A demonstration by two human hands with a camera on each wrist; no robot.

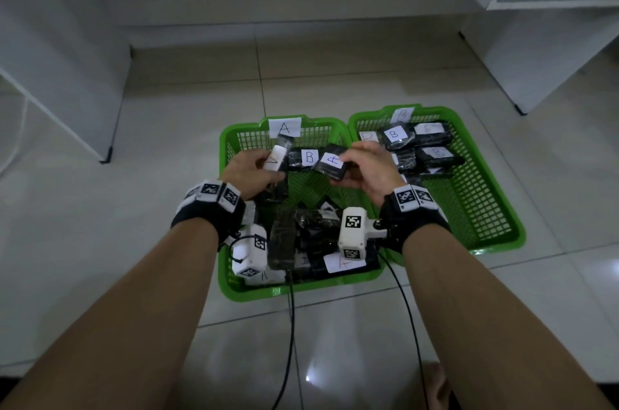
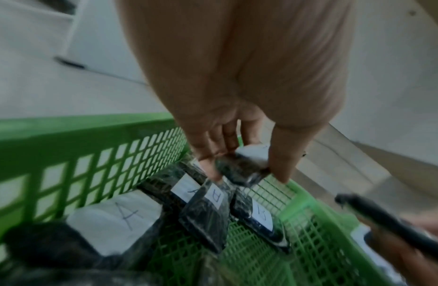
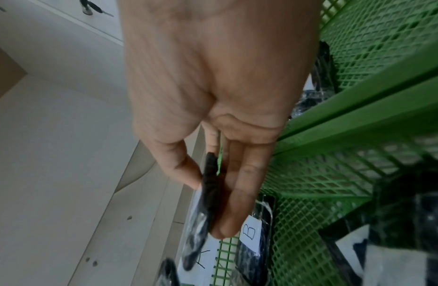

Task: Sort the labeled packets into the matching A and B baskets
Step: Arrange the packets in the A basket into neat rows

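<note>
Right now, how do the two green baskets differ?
The A basket on the left holds mixed packets, including a B packet; the B basket on the right shows only B labels. Both hands hover over the A basket, none over the B basket. Both are green mesh.

Floor [image 1: 335,74] was pale glossy tile w/ thin grout lines. White cabinets [image 1: 60,58] stood left & right; light dim

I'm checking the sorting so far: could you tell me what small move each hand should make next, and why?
Probably lower both packets into the A basket below: the right hand pinches an A-labelled packet, and the left hand grips one whose label also looks like an A.
</note>
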